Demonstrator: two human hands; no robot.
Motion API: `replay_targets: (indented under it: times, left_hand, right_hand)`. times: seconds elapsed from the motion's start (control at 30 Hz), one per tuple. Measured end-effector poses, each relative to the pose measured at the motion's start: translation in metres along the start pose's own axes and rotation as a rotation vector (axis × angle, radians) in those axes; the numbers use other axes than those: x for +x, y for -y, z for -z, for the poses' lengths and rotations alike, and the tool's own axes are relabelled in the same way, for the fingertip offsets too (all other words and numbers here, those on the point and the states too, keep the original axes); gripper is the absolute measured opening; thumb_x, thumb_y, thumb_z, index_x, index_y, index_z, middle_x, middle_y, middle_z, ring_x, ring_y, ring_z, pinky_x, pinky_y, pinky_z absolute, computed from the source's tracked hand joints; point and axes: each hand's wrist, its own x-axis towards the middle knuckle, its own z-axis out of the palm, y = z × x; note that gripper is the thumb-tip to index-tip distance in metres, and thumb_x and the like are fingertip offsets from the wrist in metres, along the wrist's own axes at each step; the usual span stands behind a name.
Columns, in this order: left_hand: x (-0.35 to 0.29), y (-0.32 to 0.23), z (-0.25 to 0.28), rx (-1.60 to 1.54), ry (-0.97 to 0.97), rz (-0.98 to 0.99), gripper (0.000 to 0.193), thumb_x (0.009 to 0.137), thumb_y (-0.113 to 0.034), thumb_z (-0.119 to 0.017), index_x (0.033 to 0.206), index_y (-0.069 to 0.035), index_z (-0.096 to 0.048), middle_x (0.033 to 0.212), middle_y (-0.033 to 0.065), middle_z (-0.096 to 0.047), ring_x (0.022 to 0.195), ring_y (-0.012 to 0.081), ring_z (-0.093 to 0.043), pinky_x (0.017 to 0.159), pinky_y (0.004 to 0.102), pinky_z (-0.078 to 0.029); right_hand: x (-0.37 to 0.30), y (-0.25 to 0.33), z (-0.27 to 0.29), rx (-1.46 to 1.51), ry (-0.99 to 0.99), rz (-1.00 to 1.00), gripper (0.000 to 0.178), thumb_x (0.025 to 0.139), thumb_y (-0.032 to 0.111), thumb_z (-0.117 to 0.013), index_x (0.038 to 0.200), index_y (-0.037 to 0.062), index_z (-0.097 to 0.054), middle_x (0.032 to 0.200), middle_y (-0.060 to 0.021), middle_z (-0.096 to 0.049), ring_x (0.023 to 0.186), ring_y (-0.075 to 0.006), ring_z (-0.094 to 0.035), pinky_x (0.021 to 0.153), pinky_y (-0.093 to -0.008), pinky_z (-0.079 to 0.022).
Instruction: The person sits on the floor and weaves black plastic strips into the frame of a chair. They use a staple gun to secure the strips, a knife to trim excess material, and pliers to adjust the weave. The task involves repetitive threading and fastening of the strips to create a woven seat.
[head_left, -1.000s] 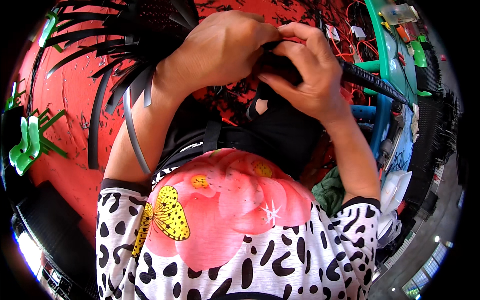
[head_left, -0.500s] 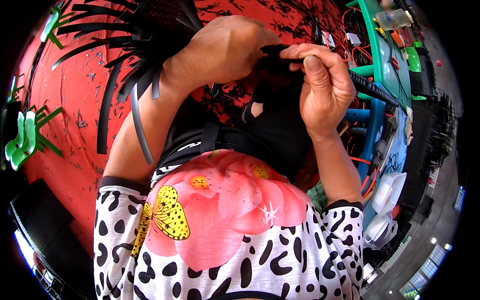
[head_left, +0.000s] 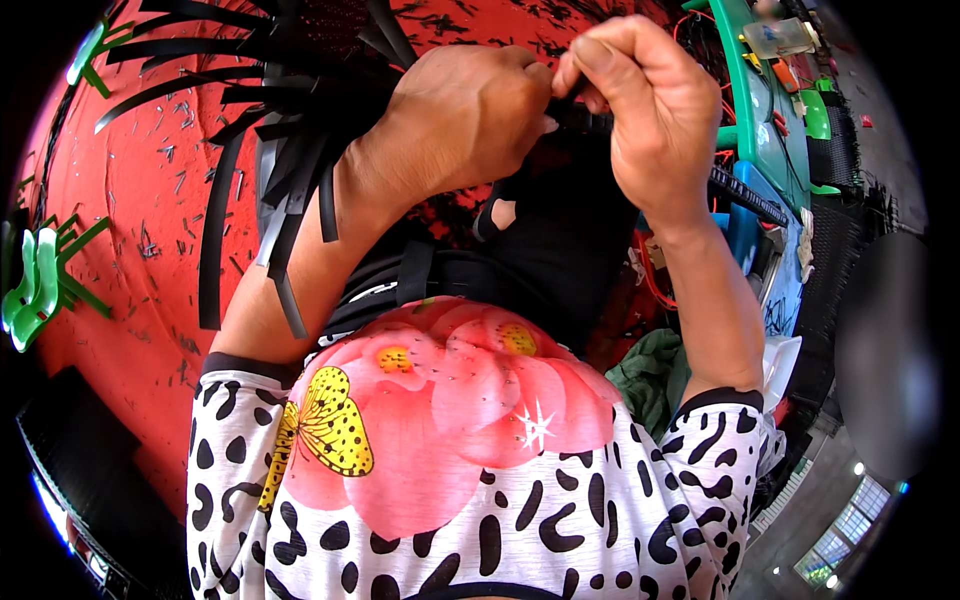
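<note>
Flat black strips (head_left: 175,47) fan out from a dark woven piece (head_left: 330,85) at the upper left, and several hang over my left forearm. My left hand (head_left: 465,120) is closed on the black work, knuckles up, its fingertips mostly hidden. Close beside it, my right hand (head_left: 655,115) is raised with thumb and fingers pinched together at the end of a black strip. The fingertips of both hands nearly meet. Under them a dark ribbed edge (head_left: 585,118) shows, partly covered by the right hand.
Black offcuts litter the red floor (head_left: 130,300). Green plastic chairs (head_left: 42,285) stand at the left. On the right is a green-edged table (head_left: 745,75) with a clear container (head_left: 775,38) and small tools. A green cloth (head_left: 650,380) lies by my right elbow. A blurred grey shape (head_left: 888,350) shows far right.
My right hand has risen and turned, its fingers drawing in toward the left hand. The left hand has shifted slightly down. My right elbow has swung outward, and the blurred grey shape has appeared.
</note>
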Motion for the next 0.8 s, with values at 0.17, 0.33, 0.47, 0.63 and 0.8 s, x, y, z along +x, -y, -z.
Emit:
replay_targets:
  times: [0.17, 0.33, 0.47, 0.63, 0.8]
  left_hand:
    - [0.001, 0.001, -0.001, 0.073, -0.031, -0.004, 0.026, 0.070, -0.017, -0.072, 0.079, -0.003, -0.052, 0.073, 0.0136, -0.055, 0.066, 0.0346, -0.058, 0.056, 0.0421, -0.046]
    - [0.000, 0.000, 0.000, -0.002, -0.086, -0.007, 0.025, 0.068, -0.011, -0.072, 0.080, -0.001, -0.052, 0.072, 0.0138, -0.054, 0.067, 0.0343, -0.057, 0.056, 0.0416, -0.045]
    - [0.000, -0.002, -0.001, -0.001, -0.084, 0.002, 0.025, 0.067, -0.008, -0.073, 0.080, -0.001, -0.052, 0.072, 0.0134, -0.053, 0.066, 0.0341, -0.056, 0.056, 0.0409, -0.045]
    - [0.000, -0.001, 0.000, 0.003, -0.062, -0.010, 0.025, 0.066, -0.008, -0.072, 0.081, -0.002, -0.052, 0.074, 0.0131, -0.054, 0.067, 0.0341, -0.056, 0.057, 0.0410, -0.045]
    - [-0.002, -0.002, 0.003, 0.091, -0.013, -0.030, 0.028, 0.068, -0.007, -0.070, 0.093, -0.004, -0.058, 0.076, 0.0120, -0.054, 0.067, 0.0331, -0.056, 0.059, 0.0416, -0.046]
  right_hand:
    - [0.023, -0.020, -0.003, -0.045, -0.094, 0.009, 0.017, 0.090, 0.011, -0.057, 0.077, 0.0006, -0.056, 0.062, -0.0008, -0.054, 0.058, -0.0074, -0.048, 0.053, -0.0247, -0.039]
    - [0.039, -0.029, -0.004, -0.066, -0.046, -0.087, 0.021, 0.089, 0.011, -0.058, 0.071, 0.0000, -0.055, 0.059, -0.0018, -0.052, 0.056, -0.0083, -0.048, 0.053, -0.0262, -0.040]
    - [0.047, -0.048, -0.005, -0.181, 0.042, -0.170, 0.021, 0.084, 0.012, -0.060, 0.069, -0.0016, -0.055, 0.058, -0.0074, -0.051, 0.055, -0.0136, -0.049, 0.054, -0.0311, -0.041]
    - [0.050, -0.071, -0.007, -0.374, 0.112, -0.110, 0.023, 0.082, 0.017, -0.061, 0.069, -0.0020, -0.057, 0.060, -0.0152, -0.056, 0.057, -0.0235, -0.057, 0.056, -0.0355, -0.044]
    - [0.053, -0.065, -0.008, -0.342, 0.249, -0.385, 0.023, 0.081, 0.019, -0.061, 0.070, -0.0011, -0.060, 0.067, -0.0193, -0.060, 0.066, -0.0319, -0.061, 0.061, -0.0404, -0.046]
